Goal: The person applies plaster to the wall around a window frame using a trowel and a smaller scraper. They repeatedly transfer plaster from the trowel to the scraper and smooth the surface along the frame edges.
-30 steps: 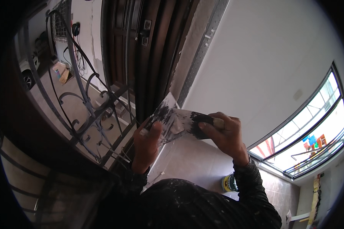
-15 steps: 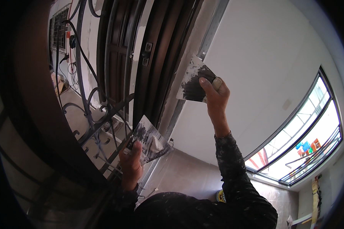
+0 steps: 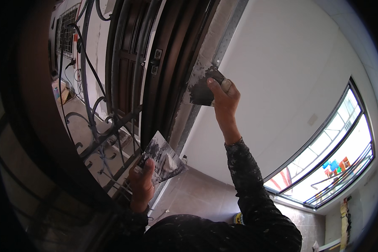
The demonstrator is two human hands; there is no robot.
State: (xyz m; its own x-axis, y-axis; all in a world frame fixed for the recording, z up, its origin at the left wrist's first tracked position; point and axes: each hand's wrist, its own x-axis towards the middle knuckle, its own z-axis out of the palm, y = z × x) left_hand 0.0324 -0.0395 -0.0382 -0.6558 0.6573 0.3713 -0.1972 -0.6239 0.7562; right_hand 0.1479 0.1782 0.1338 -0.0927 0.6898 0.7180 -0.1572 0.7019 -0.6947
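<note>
My right hand point(image 3: 226, 98) grips a wide putty knife point(image 3: 202, 87), its dark blade smeared with pale filler. The blade lies over the narrow plaster strip point(image 3: 210, 44) between the brown door frame and the metal edge trim point(image 3: 233, 29); whether the whole edge touches cannot be told. Lower and to the left, my left hand point(image 3: 143, 185) is closed around a second putty knife point(image 3: 159, 153), thumb on the blade. A lump of white filler point(image 3: 170, 163) sits on that blade, facing up.
A dark wooden door point(image 3: 172, 54) and a scrolled iron grille point(image 3: 101, 143) stand at the left. The white wall point(image 3: 277, 71) spreads to the right, with a black-framed window point(image 3: 327, 155) beyond. A tin point(image 3: 238, 218) stands on the tiled floor point(image 3: 193, 191) below.
My right hand has moved left with its putty knife, bringing the blade over the plaster strip by the door frame. My left hand has shifted slightly down with its filler-loaded knife.
</note>
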